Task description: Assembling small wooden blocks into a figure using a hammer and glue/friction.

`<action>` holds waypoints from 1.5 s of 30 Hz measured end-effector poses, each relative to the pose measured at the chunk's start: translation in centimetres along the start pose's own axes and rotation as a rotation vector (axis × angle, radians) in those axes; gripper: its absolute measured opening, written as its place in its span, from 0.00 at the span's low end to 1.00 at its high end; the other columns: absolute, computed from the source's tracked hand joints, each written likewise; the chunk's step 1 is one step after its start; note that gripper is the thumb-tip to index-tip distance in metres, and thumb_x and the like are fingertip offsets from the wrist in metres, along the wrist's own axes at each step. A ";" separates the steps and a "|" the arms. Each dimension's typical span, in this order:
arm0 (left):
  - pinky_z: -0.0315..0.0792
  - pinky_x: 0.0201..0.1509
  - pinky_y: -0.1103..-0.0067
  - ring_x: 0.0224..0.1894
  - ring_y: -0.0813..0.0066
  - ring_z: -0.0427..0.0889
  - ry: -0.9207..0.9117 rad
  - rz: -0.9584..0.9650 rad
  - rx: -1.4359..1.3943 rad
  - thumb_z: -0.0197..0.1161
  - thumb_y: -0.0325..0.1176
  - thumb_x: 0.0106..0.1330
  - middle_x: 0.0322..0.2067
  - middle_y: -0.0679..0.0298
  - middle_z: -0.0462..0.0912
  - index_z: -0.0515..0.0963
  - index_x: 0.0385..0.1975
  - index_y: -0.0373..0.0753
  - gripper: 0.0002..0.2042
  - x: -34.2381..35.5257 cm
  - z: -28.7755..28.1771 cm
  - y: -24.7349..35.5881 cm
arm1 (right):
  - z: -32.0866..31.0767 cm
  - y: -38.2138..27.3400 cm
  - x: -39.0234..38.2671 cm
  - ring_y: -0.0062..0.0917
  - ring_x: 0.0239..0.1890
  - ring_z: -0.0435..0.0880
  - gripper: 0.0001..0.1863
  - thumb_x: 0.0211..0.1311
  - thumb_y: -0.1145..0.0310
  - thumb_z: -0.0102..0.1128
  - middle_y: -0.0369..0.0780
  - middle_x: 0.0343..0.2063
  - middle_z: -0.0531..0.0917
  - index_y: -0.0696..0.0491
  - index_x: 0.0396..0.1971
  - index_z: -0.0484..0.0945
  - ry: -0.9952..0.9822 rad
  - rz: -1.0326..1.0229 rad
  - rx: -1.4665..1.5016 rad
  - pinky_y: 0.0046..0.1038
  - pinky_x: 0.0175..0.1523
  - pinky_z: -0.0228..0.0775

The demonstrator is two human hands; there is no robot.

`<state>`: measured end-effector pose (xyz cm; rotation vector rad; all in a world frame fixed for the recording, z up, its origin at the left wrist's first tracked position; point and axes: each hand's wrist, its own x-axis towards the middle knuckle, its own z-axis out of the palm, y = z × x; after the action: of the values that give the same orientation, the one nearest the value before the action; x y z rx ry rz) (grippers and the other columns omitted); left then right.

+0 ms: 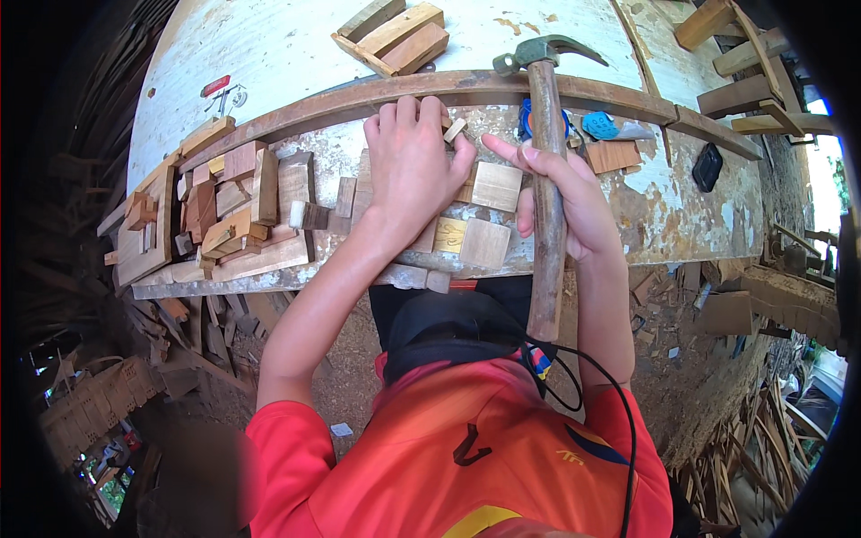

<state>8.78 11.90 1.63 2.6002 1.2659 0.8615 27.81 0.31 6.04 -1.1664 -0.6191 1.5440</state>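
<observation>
My right hand (574, 193) grips the wooden handle of a claw hammer (545, 117) between thumb and palm, index finger stretched to the left. The hammer's metal head points away from me; the handle end hangs past the table's near edge. My left hand (411, 166) is bent over a row of wooden pieces, fingertips by the long wooden bar. At its thumb tip is a small pale wood piece (455, 130), which the fingers seem to pinch; part of it is hidden. Square wood blocks (496, 186) lie between my hands, with another block (484, 243) nearer to me.
A long wooden bar (359, 106) crosses the worn white table (287, 54). Piled wood offcuts (242, 193) lie left. A blue tape measure (527, 118) sits behind the hammer; a black oval object (707, 168) lies right. A black cable (619, 394) runs down my right side.
</observation>
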 end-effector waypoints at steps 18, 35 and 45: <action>0.66 0.64 0.59 0.54 0.54 0.80 -0.053 0.023 -0.043 0.72 0.39 0.66 0.46 0.57 0.84 0.86 0.55 0.40 0.19 -0.2 -0.2 -0.5 | 1.0 -0.1 1.2 0.23 0.19 0.87 0.20 0.82 0.60 0.58 0.57 0.69 0.81 0.63 0.56 0.69 0.058 -0.014 0.108 0.25 0.21 0.84; 0.71 0.67 0.58 0.58 0.49 0.84 -0.349 0.044 -0.167 0.76 0.37 0.60 0.46 0.50 0.89 0.87 0.53 0.36 0.21 2.2 -2.8 -2.3 | 0.6 0.8 2.0 0.22 0.19 0.87 0.25 0.83 0.58 0.56 0.54 0.69 0.82 0.70 0.59 0.74 0.045 -0.001 0.107 0.25 0.23 0.84; 0.82 0.51 0.58 0.41 0.45 0.91 -0.361 0.173 -0.095 0.77 0.36 0.60 0.37 0.44 0.91 0.85 0.51 0.31 0.22 3.0 -3.5 -2.4 | 0.4 1.1 2.3 0.22 0.18 0.86 0.29 0.84 0.58 0.55 0.53 0.68 0.83 0.73 0.62 0.77 0.044 0.014 0.107 0.25 0.23 0.84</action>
<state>6.73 15.22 4.98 2.6574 0.8936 0.4296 27.02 2.22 4.39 -1.1230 -0.4939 1.5404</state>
